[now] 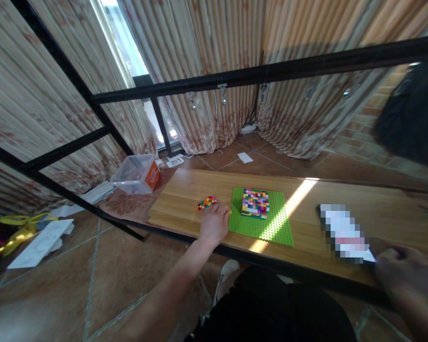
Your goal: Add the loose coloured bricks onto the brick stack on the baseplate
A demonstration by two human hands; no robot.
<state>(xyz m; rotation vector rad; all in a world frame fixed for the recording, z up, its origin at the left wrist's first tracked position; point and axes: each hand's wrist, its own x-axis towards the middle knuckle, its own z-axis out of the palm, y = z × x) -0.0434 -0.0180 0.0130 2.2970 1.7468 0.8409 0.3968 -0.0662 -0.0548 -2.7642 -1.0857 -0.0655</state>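
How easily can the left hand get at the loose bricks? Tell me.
Probably yes: the left hand is close beside the loose bricks on the table, with nothing visible between them. Its fingers appear to hold a yellow brick, though, which might hinder another pick.

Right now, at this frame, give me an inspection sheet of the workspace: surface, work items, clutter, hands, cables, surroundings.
Surface: wooden tabletop, crossed by a strip of sunlight.
Work items: green baseplate bearing a multicoloured brick block; loose bricks piled to its left on the wood.
Clutter: phone-like device, pixelated, on the right part of the tabletop.
Left hand: over the baseplate's left edge, a small yellow brick at its fingertips.
Right hand: blurred, by the device's near end; grip cannot be told.
Cables: nothing seen.
Surroundings: black metal frame, patterned curtains, tiled floor, clear plastic box beyond the tabletop's left end.
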